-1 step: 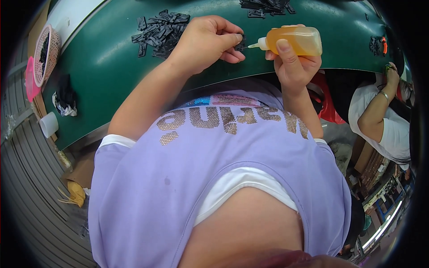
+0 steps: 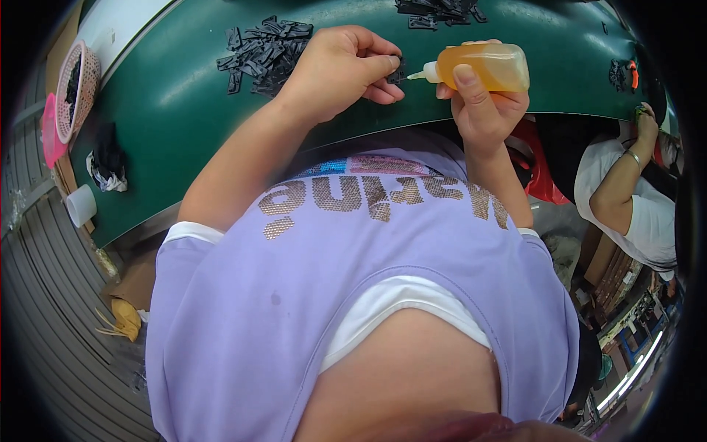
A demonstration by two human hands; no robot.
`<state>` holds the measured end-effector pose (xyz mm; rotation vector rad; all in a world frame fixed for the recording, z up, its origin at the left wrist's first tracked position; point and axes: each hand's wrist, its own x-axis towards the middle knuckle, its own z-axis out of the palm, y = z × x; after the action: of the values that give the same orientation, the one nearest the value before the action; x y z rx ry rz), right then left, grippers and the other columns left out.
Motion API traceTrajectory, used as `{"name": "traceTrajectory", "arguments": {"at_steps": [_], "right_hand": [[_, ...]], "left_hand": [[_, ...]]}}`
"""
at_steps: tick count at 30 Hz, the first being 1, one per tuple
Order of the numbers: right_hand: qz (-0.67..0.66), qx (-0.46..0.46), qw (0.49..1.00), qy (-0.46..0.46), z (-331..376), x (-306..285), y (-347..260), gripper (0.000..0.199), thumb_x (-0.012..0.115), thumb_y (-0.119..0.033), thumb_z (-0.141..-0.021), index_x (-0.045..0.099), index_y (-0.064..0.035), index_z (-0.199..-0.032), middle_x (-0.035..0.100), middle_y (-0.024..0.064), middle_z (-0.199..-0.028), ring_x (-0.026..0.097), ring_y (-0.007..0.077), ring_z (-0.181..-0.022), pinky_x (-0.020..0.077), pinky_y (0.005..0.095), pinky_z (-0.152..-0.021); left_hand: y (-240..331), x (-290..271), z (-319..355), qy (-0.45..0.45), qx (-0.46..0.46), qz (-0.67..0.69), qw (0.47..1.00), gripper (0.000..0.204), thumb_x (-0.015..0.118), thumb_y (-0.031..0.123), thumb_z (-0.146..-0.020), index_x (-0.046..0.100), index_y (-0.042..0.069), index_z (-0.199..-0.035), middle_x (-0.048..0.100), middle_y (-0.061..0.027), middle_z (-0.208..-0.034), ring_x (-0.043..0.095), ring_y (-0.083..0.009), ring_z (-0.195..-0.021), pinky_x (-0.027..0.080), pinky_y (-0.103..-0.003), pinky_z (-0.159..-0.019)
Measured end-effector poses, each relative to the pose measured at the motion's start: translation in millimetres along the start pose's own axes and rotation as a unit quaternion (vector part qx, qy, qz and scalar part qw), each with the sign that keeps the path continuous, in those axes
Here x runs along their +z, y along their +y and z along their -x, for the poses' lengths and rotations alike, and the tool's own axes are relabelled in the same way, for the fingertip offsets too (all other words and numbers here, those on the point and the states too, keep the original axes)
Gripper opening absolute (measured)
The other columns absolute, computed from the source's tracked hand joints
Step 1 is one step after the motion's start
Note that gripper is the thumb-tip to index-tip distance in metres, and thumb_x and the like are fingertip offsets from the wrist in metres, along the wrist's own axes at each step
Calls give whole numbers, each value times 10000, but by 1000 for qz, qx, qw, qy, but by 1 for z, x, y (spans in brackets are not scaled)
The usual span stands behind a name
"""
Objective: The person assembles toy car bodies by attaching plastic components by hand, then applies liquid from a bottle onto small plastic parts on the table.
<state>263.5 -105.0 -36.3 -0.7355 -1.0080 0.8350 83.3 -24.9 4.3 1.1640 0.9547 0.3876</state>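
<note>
My left hand (image 2: 350,70) is closed in a pinch on a small black plastic part (image 2: 398,71), mostly hidden by my fingers. In my right hand (image 2: 482,103) lies a squeeze bottle (image 2: 486,68) of clear plastic with amber liquid inside, tilted on its side. Its thin nozzle (image 2: 417,75) points left and ends right beside the black part; whether the two touch I cannot tell. Left of my left hand a pile of black plastic parts (image 2: 269,51) lies on the green table (image 2: 177,132). A second pile of such parts (image 2: 438,13) is at the far side.
A pink basket (image 2: 82,88) with dark things in it stands at the left edge, near a white cup (image 2: 79,205) and a dark cloth (image 2: 109,158). At the far right a few small black pieces lie beside an orange item (image 2: 632,74). A co-worker's arm (image 2: 626,177) reaches in there.
</note>
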Motion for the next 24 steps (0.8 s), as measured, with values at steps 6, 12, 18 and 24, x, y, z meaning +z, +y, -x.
{"name": "traceTrajectory", "arguments": {"at_steps": [6, 12, 18, 24], "right_hand": [[15, 8, 1000, -3, -1, 2, 0, 282, 674, 21, -853, 554, 41, -1107, 639, 150, -981, 651, 177, -712, 556, 267, -571], [6, 26, 1000, 14, -1, 6, -2, 314, 724, 16, -824, 548, 38, -1083, 664, 136, -928, 657, 157, -715, 556, 253, -567], [23, 23, 999, 16, -3, 3, -2, 258, 704, 15, -838, 569, 33, -1057, 665, 130, -910, 646, 150, -690, 552, 257, -564], [-157, 3, 978, 136, -17, -34, -23, 179, 571, -102, -932, 602, 10, -1069, 673, 150, -877, 610, 178, -599, 498, 281, -500]], "left_hand": [[3, 1, 1, 3, -2, -7, 1000, 293, 622, 83, -902, 586, -107, -1121, 659, -148, -903, 707, -197, -732, 588, -243, -638], [1, 1, -1, 5, 0, -10, 1000, 293, 624, 82, -900, 587, -107, -1120, 662, -147, -897, 707, -195, -732, 588, -241, -637], [1, 3, -1, 9, 3, -12, 1000, 288, 617, 75, -903, 587, -105, -1126, 663, -146, -897, 706, -196, -728, 586, -244, -640], [-1, 9, -7, 25, 25, -45, 998, 230, 594, 42, -905, 606, -114, -1073, 663, -135, -856, 707, -198, -712, 586, -250, -612]]}}
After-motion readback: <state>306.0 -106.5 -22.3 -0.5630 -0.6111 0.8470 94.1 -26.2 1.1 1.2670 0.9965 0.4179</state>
